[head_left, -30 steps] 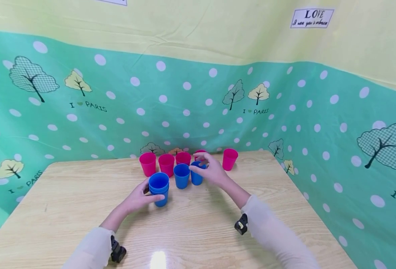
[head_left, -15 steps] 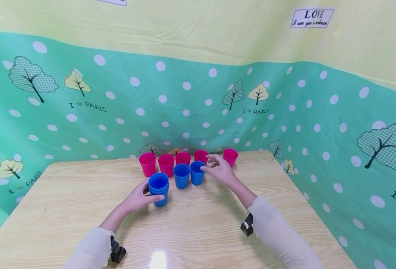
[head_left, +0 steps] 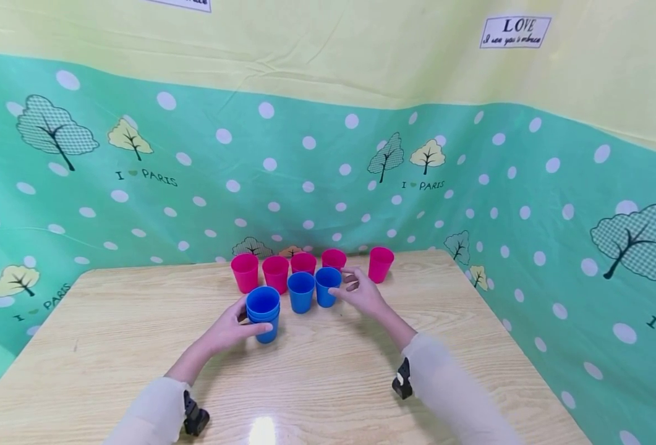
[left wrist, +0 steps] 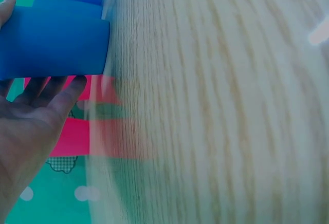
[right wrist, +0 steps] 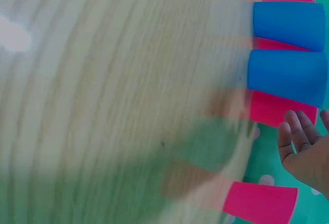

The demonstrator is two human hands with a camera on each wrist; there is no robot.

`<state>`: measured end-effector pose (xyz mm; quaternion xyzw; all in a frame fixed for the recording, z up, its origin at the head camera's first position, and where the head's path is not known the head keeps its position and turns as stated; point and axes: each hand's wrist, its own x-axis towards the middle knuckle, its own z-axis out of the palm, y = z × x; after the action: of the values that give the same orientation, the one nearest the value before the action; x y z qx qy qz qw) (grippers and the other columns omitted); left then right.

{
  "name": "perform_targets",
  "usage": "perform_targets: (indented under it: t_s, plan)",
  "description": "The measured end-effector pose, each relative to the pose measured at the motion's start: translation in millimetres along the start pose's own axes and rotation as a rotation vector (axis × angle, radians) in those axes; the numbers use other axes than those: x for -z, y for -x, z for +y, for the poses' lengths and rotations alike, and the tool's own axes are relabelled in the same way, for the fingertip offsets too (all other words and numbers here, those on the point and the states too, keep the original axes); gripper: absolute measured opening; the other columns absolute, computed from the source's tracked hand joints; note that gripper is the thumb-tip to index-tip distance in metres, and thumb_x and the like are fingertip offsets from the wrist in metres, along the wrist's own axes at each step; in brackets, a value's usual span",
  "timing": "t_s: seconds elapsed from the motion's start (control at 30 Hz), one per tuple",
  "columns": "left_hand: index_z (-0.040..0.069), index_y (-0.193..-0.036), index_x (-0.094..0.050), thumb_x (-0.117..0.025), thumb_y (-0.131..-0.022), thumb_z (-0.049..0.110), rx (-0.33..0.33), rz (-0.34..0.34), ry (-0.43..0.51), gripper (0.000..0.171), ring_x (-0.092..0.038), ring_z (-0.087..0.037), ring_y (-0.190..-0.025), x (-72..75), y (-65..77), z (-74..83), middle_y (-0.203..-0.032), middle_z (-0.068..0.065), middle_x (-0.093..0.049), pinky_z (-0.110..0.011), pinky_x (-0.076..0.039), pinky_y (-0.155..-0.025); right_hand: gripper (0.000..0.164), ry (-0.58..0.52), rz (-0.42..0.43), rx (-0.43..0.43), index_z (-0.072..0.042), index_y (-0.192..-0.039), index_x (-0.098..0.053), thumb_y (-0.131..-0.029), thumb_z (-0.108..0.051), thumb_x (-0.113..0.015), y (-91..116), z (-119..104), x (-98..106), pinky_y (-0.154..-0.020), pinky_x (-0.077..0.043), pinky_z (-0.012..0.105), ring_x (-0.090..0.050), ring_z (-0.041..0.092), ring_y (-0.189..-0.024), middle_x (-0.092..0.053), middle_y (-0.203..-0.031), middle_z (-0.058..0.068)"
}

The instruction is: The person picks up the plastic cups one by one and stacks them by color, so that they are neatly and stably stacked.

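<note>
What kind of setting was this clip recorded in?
Probably an indoor recording booth or a makeshift corner: a printed curtain surrounds the back and right side of a wood-grain table, and the person wears a small black device at each wrist.

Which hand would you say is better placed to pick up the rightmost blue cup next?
The right hand seems better placed: it's beside the rightmost blue cup, holding nothing, while the left hand grips the blue stack.
</note>
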<state>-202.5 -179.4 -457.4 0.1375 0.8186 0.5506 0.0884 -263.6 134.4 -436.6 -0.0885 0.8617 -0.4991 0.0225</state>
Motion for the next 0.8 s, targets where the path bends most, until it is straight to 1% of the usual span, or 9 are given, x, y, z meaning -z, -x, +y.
perform_targets:
  t_s: [0.13,0.27,0.43,0.6,0.8]
  plan:
    - [0.014,-0.142,-0.033,-0.072,-0.081,0.029,-0.007,0.003,0.002,0.074,-0.041,-0.039,-0.130,0.0,-0.1,0.3,-0.138,-0.014,-0.047,-0.054,-0.038,-0.104,0.063,-0.027,0.006,0.000,-0.014,-0.132,-0.046,-0.080,-0.037,-0.073,-3,3,-7,-0.081,-0.051,0.033,-0.057,0.025,-0.101,-0.057,-0.118,0.012]
    - [0.014,-0.142,-0.034,-0.072,-0.081,0.028,-0.011,0.001,0.000,0.073,-0.041,-0.039,-0.130,-0.1,0.0,0.5,-0.138,-0.014,-0.047,-0.054,-0.038,-0.104,0.063,-0.048,0.019,-0.017,-0.014,-0.132,-0.045,-0.079,-0.034,-0.074,-5,6,-14,-0.080,-0.052,0.031,-0.057,0.022,-0.098,-0.058,-0.116,0.011]
    - [0.014,-0.142,-0.034,-0.072,-0.081,0.028,-0.011,0.003,0.003,0.073,-0.041,-0.039,-0.130,-0.8,-0.1,0.2,-0.138,-0.014,-0.047,-0.054,-0.038,-0.104,0.068,-0.042,0.019,-0.039,-0.009,-0.134,-0.043,-0.079,-0.036,-0.074,-7,8,-20,-0.080,-0.053,0.030,-0.058,0.021,-0.097,-0.058,-0.114,0.011]
    - [0.014,-0.142,-0.033,-0.071,-0.082,0.031,-0.020,0.004,-0.014,0.074,-0.041,-0.039,-0.130,-1.0,-2.0,-0.8,-0.139,-0.014,-0.046,-0.054,-0.038,-0.104,0.067,-0.042,0.038,-0.076,-0.011,-0.134,-0.044,-0.079,-0.036,-0.074,-9,10,-24,-0.081,-0.053,0.031,-0.057,0.021,-0.098,-0.059,-0.112,0.009]
    - [0.016,-0.142,-0.033,-0.072,-0.080,0.033,-0.008,0.013,-0.010,0.075,-0.041,-0.038,-0.130,-0.9,-3.5,-2.9,-0.138,-0.013,-0.047,-0.055,-0.037,-0.105,0.064,-0.032,0.058,-0.053,-0.008,-0.133,-0.044,-0.081,-0.034,-0.072,-9,7,-24,-0.082,-0.052,0.031,-0.058,0.021,-0.095,-0.060,-0.111,0.010]
